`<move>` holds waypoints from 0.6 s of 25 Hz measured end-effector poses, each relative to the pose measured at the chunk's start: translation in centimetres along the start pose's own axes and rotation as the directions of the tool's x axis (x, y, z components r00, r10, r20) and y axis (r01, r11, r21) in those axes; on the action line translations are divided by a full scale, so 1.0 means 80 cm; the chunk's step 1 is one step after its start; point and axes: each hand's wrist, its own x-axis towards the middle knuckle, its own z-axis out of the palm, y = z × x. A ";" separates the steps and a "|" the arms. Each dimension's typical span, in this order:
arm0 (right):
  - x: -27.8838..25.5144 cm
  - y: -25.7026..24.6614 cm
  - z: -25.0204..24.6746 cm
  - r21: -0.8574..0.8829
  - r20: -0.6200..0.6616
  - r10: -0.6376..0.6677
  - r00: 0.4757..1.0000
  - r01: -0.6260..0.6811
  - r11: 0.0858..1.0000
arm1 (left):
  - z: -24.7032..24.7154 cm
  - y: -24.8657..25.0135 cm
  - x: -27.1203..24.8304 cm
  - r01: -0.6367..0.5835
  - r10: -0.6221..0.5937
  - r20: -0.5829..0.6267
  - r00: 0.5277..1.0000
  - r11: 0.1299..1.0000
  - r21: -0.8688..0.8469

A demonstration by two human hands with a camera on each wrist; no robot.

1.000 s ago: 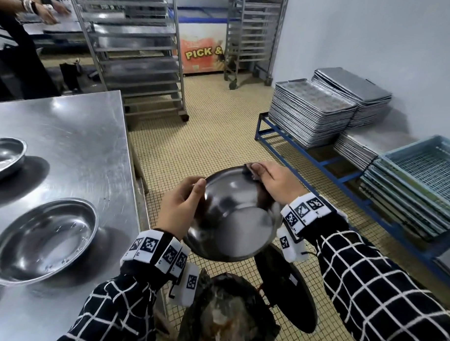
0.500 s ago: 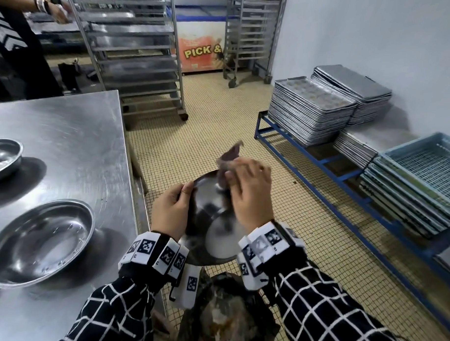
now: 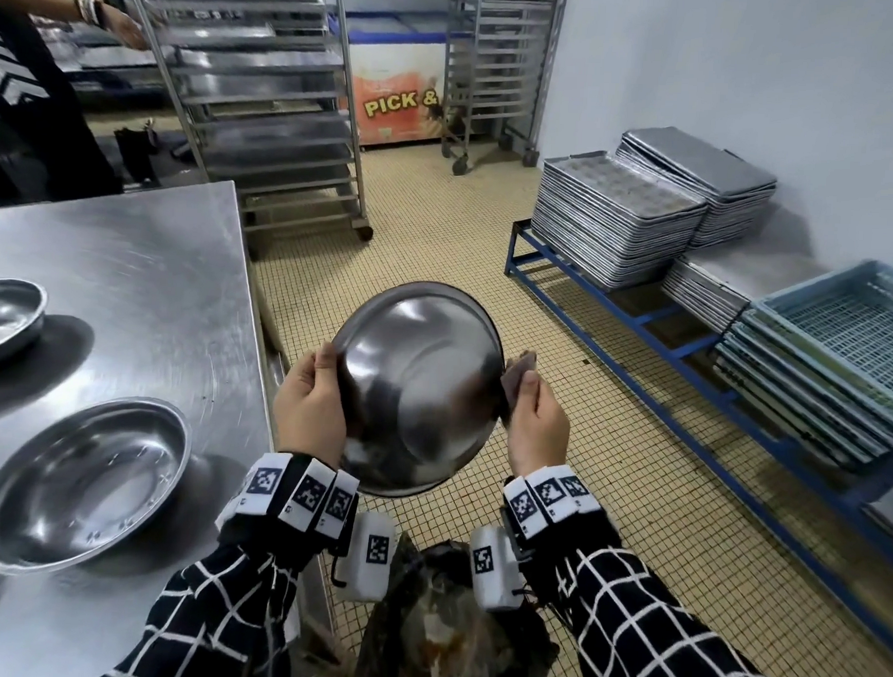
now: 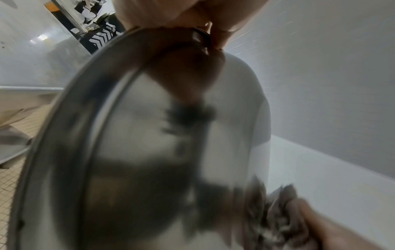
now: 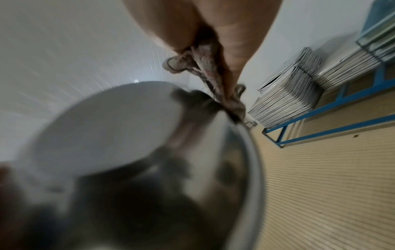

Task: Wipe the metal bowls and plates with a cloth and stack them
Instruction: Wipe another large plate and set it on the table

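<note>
I hold a round metal bowl [image 3: 417, 388] in the air beside the table, its outer bottom turned toward me. My left hand [image 3: 310, 409] grips its left rim [image 4: 64, 135], thumb over the edge. My right hand [image 3: 535, 422] pinches a brownish cloth [image 3: 516, 371] against the bowl's right rim. The cloth [image 5: 205, 67] hangs bunched between my fingers, touching the bowl [image 5: 128, 152] at its edge. In the left wrist view the cloth [image 4: 278, 211] shows at the lower right. Two more metal bowls, one near [image 3: 80, 482] and one far [image 3: 5, 318], sit on the steel table [image 3: 133, 276].
A dark open bin bag [image 3: 449, 627] lies below my wrists. Stacked metal trays [image 3: 615, 217] and blue plastic crates [image 3: 828, 361] rest on a low blue rack [image 3: 637, 314] at right. Wheeled tray racks [image 3: 270, 104] stand behind the table. Another person [image 3: 33, 96] stands at far left.
The bowl has been turned over, so its outer bottom faces me instead of its inside. My right hand with the cloth slid from the bowl's middle to its right rim.
</note>
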 end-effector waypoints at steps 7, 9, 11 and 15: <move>-0.039 -0.059 0.054 -0.409 0.317 -0.651 0.690 0.718 0.563 | 0.007 0.008 -0.006 -0.124 0.120 0.036 0.992 0.982 0.144; -0.025 -0.069 0.054 -0.408 0.320 -0.543 0.776 0.630 0.661 | 0.002 0.015 -0.005 -0.167 0.163 0.038 0.986 0.968 0.187; -0.010 -0.069 0.044 -0.304 0.291 -0.444 0.848 0.522 0.797 | -0.003 0.017 -0.005 -0.162 0.158 0.035 0.987 0.975 0.151; 0.022 -0.024 0.030 -0.021 0.280 0.042 0.959 -0.037 0.999 | -0.013 0.013 -0.002 -0.084 0.084 0.014 0.996 0.996 0.021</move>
